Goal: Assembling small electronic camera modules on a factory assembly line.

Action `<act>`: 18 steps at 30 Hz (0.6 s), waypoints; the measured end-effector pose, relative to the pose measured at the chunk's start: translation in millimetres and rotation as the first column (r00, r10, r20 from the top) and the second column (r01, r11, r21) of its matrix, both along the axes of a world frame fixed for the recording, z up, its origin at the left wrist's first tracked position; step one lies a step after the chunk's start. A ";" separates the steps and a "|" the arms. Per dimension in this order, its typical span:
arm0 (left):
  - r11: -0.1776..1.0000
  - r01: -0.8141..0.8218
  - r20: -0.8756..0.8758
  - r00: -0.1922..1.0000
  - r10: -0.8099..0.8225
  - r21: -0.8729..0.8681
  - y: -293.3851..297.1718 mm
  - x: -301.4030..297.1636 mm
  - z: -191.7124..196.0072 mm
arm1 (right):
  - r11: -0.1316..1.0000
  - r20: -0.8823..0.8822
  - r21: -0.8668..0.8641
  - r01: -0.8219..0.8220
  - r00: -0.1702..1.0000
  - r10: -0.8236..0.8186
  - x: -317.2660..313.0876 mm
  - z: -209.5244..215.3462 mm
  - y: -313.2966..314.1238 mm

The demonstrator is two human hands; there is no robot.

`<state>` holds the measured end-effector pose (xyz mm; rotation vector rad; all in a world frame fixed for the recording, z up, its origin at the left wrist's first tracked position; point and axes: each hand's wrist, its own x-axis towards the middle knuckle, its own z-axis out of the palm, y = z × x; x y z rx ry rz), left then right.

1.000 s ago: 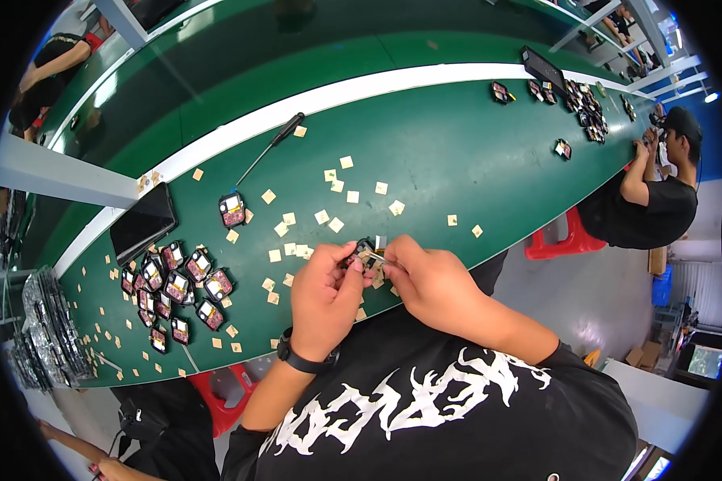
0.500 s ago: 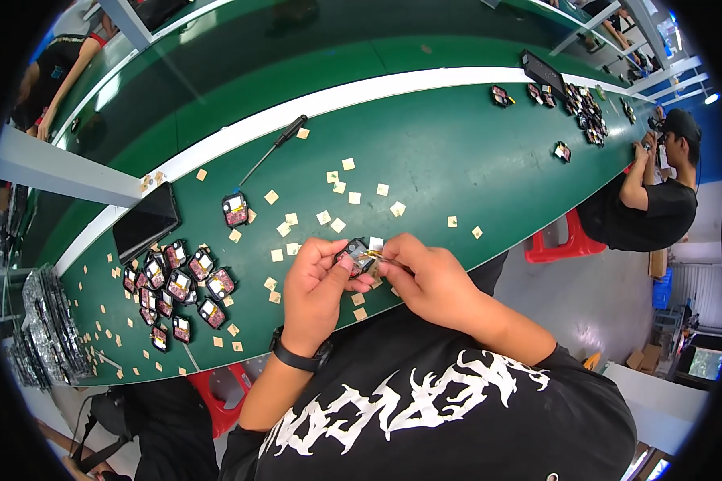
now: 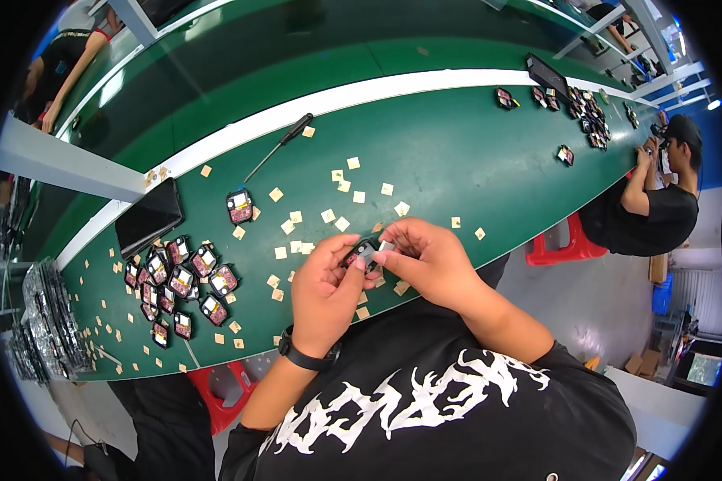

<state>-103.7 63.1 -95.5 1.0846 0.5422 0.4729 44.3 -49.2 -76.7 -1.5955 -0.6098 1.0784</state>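
My left hand (image 3: 325, 280) is closed round a small black device housing (image 3: 364, 247) with electronics inside, its thumb lying over the near side. Fingers of my right hand (image 3: 433, 260) pinch a small pale grey flat piece (image 3: 386, 247) at the housing's right edge. Fingers partly cover both, so I cannot tell whether the piece is joined to the housing. Scattered around my hands on the green table are small cream-coloured squares (image 3: 327, 216). A similar housing (image 3: 239, 206) lies farther left, the tip of a black-handled screwdriver (image 3: 287, 141) next to it.
A pile of similar housings (image 3: 181, 280) sits at the left beside a black tray (image 3: 150, 220). Stacked clear plastic trays (image 3: 48, 321) stand at the far left. More housings (image 3: 590, 116) lie at the far right, near a seated co-worker (image 3: 666, 192). Red stools (image 3: 565, 240) stand below the table edge.
My right hand has shifted slightly up and left over the housing. The grey piece now shows between its fingers, where a yellowish strip showed before. My left hand keeps hold of the housing.
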 end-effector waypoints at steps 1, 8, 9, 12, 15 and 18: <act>1.000 0.009 -0.020 1.000 -0.009 -0.005 1.1 1.0 1.8 | 1.000 -0.001 -0.001 -0.002 1.000 0.002 -1.1 1.7 0.8; 0.997 0.003 -0.062 0.998 0.002 0.083 -1.5 -1.1 -4.6 | 0.996 0.058 -0.093 -0.017 0.998 0.022 -4.4 14.0 -2.0; 0.997 0.004 -0.061 0.998 0.002 0.083 -1.6 -1.7 -5.8 | 0.993 0.115 -0.116 -0.015 0.993 0.028 -5.3 14.1 -1.8; 0.992 0.037 -0.061 0.998 -0.030 0.118 -1.3 -2.9 -7.4 | 0.997 0.053 -0.011 0.074 0.996 -0.073 -11.9 7.5 1.0; 0.993 0.039 -0.074 0.997 -0.032 0.108 -1.0 -1.6 -6.7 | 0.992 0.047 -0.114 0.054 0.998 -0.049 -8.3 8.3 1.8; 0.996 0.005 0.027 1.000 -0.008 0.088 -2.5 -1.9 -11.6 | 1.000 0.255 -0.013 -0.002 0.967 0.005 -7.3 10.8 3.5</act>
